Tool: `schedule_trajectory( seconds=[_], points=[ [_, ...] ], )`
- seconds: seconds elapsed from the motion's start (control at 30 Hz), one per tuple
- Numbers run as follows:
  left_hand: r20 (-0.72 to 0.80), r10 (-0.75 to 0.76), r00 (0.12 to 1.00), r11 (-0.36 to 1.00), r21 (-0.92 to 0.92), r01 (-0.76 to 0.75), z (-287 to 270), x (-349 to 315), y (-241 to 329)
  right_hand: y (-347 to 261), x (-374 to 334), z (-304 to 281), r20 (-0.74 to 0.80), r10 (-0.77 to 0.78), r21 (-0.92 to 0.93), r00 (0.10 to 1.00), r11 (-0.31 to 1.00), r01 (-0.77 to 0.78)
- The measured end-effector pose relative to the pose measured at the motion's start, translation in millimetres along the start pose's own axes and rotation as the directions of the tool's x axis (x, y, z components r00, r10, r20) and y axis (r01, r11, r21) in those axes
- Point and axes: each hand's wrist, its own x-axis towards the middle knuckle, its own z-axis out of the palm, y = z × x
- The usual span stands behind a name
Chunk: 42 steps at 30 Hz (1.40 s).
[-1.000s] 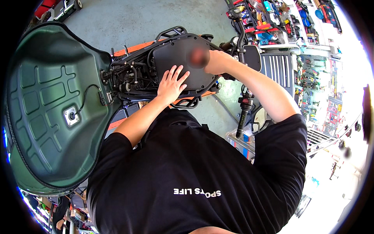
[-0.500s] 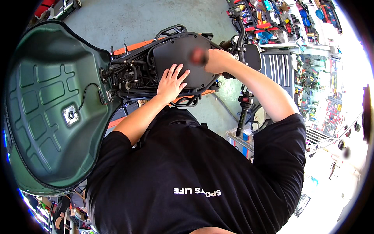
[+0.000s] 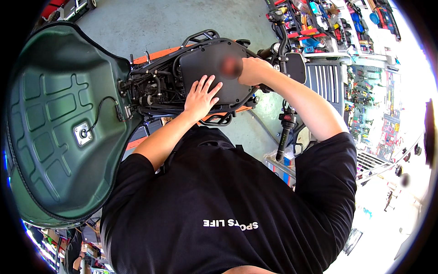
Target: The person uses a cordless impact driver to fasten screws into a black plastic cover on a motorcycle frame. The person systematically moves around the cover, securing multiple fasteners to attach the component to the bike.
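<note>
My left hand (image 3: 203, 95) lies with spread fingers on a flat black cover (image 3: 196, 59) that has small screws along its edge. At the cover's right side, my right hand (image 3: 256, 72) is closed, its fingers curled. A blurred dark red patch covers the spot by its knuckles, so what it grips, if anything, cannot be made out. The cover sits in the middle of a motorcycle frame (image 3: 159, 111), between handlebars on the right and exposed hoses on the left. Tipped up at the far left is a large green shell (image 3: 54, 114), its hollow ribbed underside showing.
A cable runs to a square metal plate (image 3: 83, 134) in the green shell. The handlebar grip (image 3: 284, 139) sticks out below my right forearm, and a black rectangular panel (image 3: 295, 67) lies beyond my wrist. Crowded tool shelves (image 3: 315, 27) stand at the upper right.
My right forearm and sleeve have shifted very slightly to the left. My left hand stays in place on the cover.
</note>
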Motion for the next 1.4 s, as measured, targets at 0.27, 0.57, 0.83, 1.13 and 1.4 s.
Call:
schedule_trajectory(
  seconds=[0.27,0.57,0.83,1.13,1.4],
  points=[
    [0.006,0.001,1.0,1.0,0.004,-0.001,1,0,0,-4,-6,-5,0.039,0.013,-0.027,0.999,1.0,-0.012],
    [-0.051,0.016,0.999,1.0,-0.001,-0.016,1,0,0,0,-3,-5,0.029,0.02,-0.023,0.999,1.0,-0.02],
    [-0.229,-0.181,0.956,0.846,-0.531,0.033,-22,37,-8,11,0,3,-0.066,-0.055,-0.081,0.996,0.995,0.049],
    [-0.007,-0.13,0.992,0.775,-0.625,0.097,-32,96,-10,12,7,6,-0.008,-0.047,-0.081,0.999,0.996,0.046],
    [-0.373,-0.044,0.927,0.649,-0.716,-0.257,-75,69,4,13,-2,2,0.014,-0.052,-0.074,0.999,0.996,0.053]
  ],
)
